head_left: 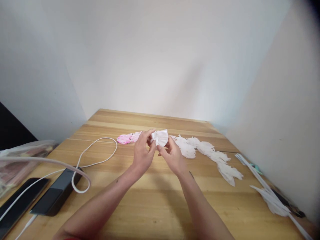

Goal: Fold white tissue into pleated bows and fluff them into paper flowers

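Both my hands meet above the middle of the table, fingers closed on a small gathered piece of white tissue paper point(160, 137). My left hand point(144, 149) pinches its left side between thumb and fingers. On the other side, my right hand point(172, 152) grips the lower right edge. Behind my left hand lie crumpled pink pieces point(124, 138), partly covered by the fingers. To the right of my right hand, several white tissue paper pieces point(186, 147) spread in a row toward the right edge.
At the left are a black power bank point(56, 191), a dark phone point(23, 203), a looped white cable point(110, 139) and a clear plastic bag point(25, 156). Along the right edge lie white strips point(260, 176) and a small green item point(257, 169). Walls border the wooden table point(140, 206).
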Motion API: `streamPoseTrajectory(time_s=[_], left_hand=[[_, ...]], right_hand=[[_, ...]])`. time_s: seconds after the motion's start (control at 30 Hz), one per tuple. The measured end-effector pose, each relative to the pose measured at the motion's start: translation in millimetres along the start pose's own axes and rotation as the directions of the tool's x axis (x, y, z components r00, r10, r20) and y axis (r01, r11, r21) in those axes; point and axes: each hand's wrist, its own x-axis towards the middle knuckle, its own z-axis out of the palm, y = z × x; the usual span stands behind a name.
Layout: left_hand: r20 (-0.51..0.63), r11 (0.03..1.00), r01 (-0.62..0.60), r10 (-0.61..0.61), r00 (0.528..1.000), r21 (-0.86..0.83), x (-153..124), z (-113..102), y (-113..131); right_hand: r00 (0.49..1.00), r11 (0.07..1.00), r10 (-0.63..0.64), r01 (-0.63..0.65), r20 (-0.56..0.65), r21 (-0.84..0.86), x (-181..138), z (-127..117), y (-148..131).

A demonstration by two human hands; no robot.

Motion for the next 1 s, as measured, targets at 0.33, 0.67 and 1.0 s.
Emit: streamPoseTrajectory(time_s=[0.33, 0.67, 1.0], left_hand=[[0.192, 0.781, 0.429, -0.384, 0.903, -0.455, 15, -12, -5], [0.241, 0.873, 0.352, -0.282, 0.929, -0.338, 8, -3, -5], [0.129, 0.892, 0.287, -0.258, 0.958, -0.349, 7, -6, -6]], right_hand=[[0.993, 0.977, 0.081, -0.096, 0.082, 0.192, 4, -5, 5], [0.996, 0.969, 0.072, -0.083, 0.056, 0.233, 4, -4, 2], [0.995, 0.956, 0.098, -0.095, 0.006, 0.279, 3, 0, 2]])
